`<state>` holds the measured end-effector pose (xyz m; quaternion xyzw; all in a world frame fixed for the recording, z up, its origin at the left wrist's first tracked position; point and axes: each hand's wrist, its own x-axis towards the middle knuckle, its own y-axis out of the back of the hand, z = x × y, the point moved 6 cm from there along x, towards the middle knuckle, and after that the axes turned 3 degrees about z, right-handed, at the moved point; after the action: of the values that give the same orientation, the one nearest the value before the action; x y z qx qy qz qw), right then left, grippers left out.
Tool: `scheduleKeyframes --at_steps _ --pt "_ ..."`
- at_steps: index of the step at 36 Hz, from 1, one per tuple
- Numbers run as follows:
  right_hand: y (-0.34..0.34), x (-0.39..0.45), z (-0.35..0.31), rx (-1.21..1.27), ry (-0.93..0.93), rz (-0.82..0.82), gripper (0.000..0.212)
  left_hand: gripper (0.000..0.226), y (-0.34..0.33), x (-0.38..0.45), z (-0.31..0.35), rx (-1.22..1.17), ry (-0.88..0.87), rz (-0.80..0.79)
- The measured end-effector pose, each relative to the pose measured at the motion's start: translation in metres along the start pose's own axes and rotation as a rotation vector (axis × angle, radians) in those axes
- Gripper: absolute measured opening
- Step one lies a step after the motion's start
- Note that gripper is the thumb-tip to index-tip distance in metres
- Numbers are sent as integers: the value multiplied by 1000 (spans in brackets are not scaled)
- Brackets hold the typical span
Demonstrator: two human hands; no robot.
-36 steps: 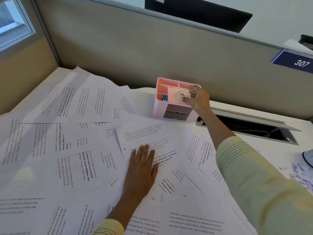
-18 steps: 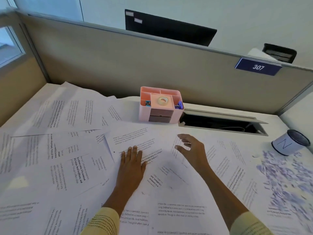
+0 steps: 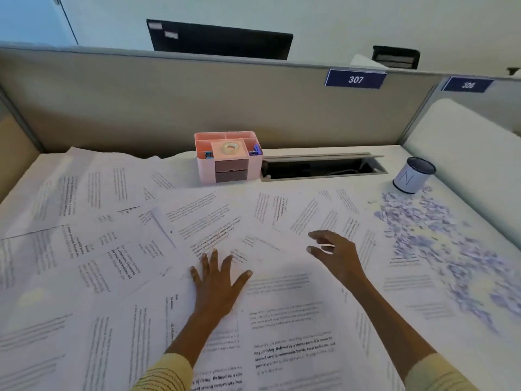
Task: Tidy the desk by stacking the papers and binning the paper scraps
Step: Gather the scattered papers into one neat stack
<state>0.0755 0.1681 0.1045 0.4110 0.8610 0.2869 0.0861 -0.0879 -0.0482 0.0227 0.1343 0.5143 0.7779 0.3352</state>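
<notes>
Papers (image 3: pixel 197 230) lie unstacked, overlapping across desk (image 3: pixel 462 165); purple paper scraps (image 3: pixel 439 244) heaped right, beside cup (image 3: pixel 413 176). Your left hand (image 3: pixel 217 280) presses flat, fingers spread, on sheets. Right hand (image 3: pixel 335 252) hovers with loosely spread fingers, holding nothing. Gathering step barely begun. Next: you slide sheets together, square edges.

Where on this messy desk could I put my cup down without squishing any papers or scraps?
Bare desk shows behind the cable slot, between it and the divider wall, and along the right edge near the round tin. Everywhere else is crowded: printed papers cover the left and middle, where the left hand lies flat, and purple scraps fill the right.
</notes>
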Motion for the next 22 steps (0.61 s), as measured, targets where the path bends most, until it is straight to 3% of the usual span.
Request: scheduleKeyframes --at_steps 6,11,17,22 --pt "24 -47 16 -1 -66 36 26 132 0 -38 11 29 -43 11" --pt "37 -85 36 -32 -162 84 26 83 10 -69 15 -7 21 149" --pt "42 -116 63 -202 -210 120 36 82 2 -89 16 -71 139 115" --pt "60 -117 74 -449 -237 112 65 82 -3 -99 26 -78 174 124"
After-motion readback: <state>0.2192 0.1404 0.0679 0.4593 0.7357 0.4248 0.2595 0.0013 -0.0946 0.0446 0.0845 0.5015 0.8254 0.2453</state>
